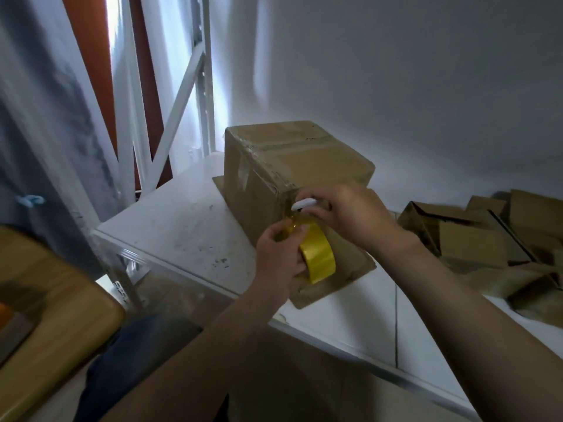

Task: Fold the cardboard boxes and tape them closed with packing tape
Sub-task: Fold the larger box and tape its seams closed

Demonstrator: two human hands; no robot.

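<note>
A closed brown cardboard box stands on a flat sheet of cardboard on the white table. Clear tape runs across the box's top and down its left side. My left hand grips a yellowish roll of packing tape against the box's near face. My right hand pinches a small white tool at the near corner of the box, just above the roll. A short stretch of tape runs from the roll up to that corner.
Several flattened and half-folded cardboard boxes lie in a heap at the table's right. A white metal shelf frame stands behind the table's left end. A wooden seat sits at the lower left.
</note>
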